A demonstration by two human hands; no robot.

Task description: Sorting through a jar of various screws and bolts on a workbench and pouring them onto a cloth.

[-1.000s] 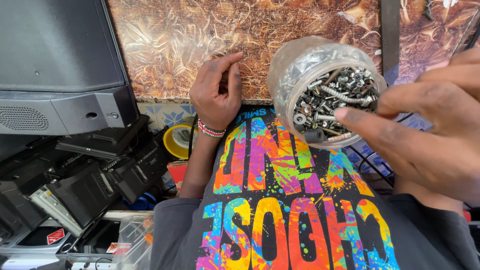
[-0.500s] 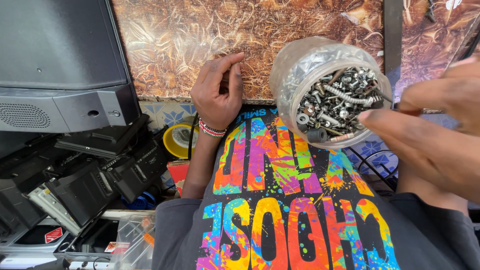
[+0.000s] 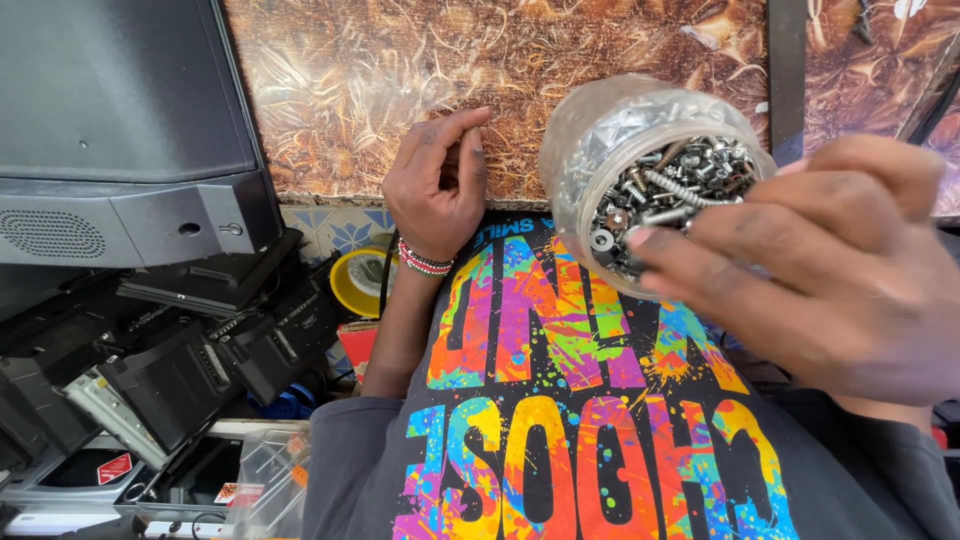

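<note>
Clear plastic jar (image 3: 640, 170), round, packed with mixed silver screws, washers and bolts (image 3: 665, 200), is held up close under the head camera, right of centre, mouth tipped toward the viewer so the contents can be seen. It is raised clear of the brown patterned worktop (image 3: 340, 80), over the dark T-shirt with multicolour splatter lettering (image 3: 560, 400).

Right hand (image 3: 820, 280): large in the foreground, fingers loosely curled and reaching across the jar's open mouth, fingertips at the rim on the hardware. Whether a screw is pinched cannot be told; the fingertips are partly hidden among the metal. What carries the jar from behind is also hidden, so a grip on it cannot be confirmed.

Left hand (image 3: 435, 180): resting on the worktop edge, fingers half curled, nothing held. A red-and-white beaded bracelet (image 3: 425, 263) sits on the wrist. Probably placed there as a brace, judging by the posture.

Left side: a grey monitor-like housing (image 3: 120, 130) above a stack of black electronic casings (image 3: 170, 360), with a yellow tape roll (image 3: 360, 280) just beside the left forearm. All well apart from the jar.
</note>
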